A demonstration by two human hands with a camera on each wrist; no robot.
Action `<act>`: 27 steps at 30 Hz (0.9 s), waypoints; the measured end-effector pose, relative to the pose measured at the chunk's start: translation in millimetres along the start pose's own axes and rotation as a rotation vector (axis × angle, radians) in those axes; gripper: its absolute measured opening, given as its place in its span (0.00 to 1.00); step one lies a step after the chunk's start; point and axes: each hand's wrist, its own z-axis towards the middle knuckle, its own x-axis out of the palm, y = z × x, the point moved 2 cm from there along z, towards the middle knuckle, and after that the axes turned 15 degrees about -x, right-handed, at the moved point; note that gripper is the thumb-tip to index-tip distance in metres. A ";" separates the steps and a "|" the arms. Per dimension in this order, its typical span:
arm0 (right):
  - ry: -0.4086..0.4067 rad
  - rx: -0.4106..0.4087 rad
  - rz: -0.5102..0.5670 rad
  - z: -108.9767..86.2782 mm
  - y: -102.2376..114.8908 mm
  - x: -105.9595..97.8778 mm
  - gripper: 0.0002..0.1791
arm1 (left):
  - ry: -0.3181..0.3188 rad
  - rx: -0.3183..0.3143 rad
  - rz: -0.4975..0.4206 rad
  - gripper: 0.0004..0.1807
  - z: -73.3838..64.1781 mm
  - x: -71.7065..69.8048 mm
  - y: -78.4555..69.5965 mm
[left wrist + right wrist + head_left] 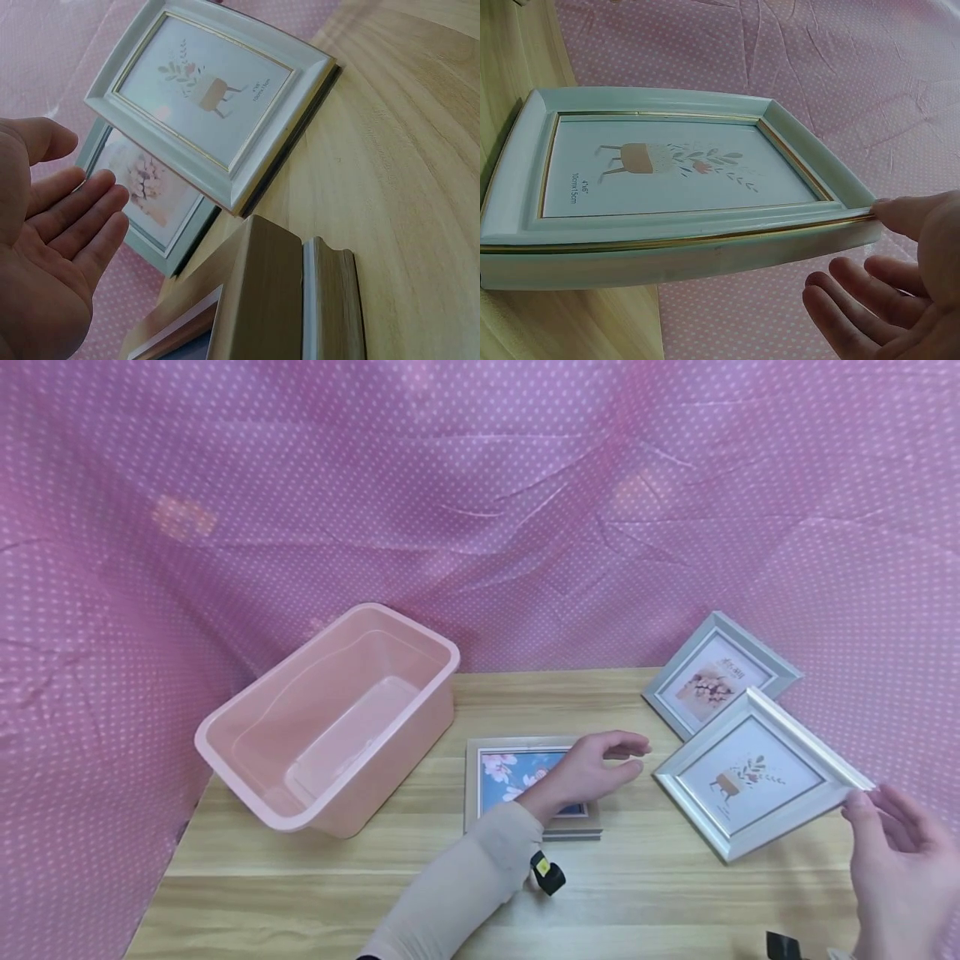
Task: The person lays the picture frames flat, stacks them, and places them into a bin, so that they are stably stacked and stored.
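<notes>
My right hand (903, 856) pinches the right corner of a white picture frame (832, 768) with gold trim and a potted plant print. That frame leans at a tilt, its far edge overlapping a grey-green picture frame (678, 718) with a flower print. In the right wrist view the thumb (900, 214) rests on the frame's corner, the other fingers below it. My left hand (592, 768) hangs with relaxed fingers and nothing in it, over a stack of brown picture frames (472, 785) whose top one shows blue sky and blossoms. The left forearm hides part of the stack.
A pink plastic tub (405, 743) stands at the left of the wooden table (300, 893), with nothing inside it. Pink dotted cloth (480, 527) hangs around the back and both sides, close behind the grey-green frame.
</notes>
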 end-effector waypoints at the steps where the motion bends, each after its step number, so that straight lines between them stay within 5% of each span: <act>1: 0.009 -0.002 -0.021 0.6 0.7 0.5 0.25 | -0.001 0.002 0.001 0.23 0.0 -0.2 0.0; 5: 0.035 -0.030 -0.101 3.3 1.8 2.6 0.23 | -0.008 0.019 0.008 0.23 -0.3 -2.4 -0.8; 13: 0.032 -0.104 -0.029 11.0 -1.3 6.7 0.17 | -0.011 0.043 0.011 0.23 -0.9 -8.0 -0.4; 16: 0.042 -0.047 -0.020 13.2 -0.7 5.3 0.18 | -0.002 0.058 0.005 0.23 -1.1 -9.5 -0.6; 23: 0.129 -0.024 -0.309 15.4 0.3 5.2 0.26 | -0.013 0.057 0.000 0.23 -2.0 -10.7 -0.9; 27: 0.115 -0.024 -0.282 15.3 0.5 7.2 0.25 | -0.018 0.046 -0.006 0.22 -2.1 -11.0 -0.2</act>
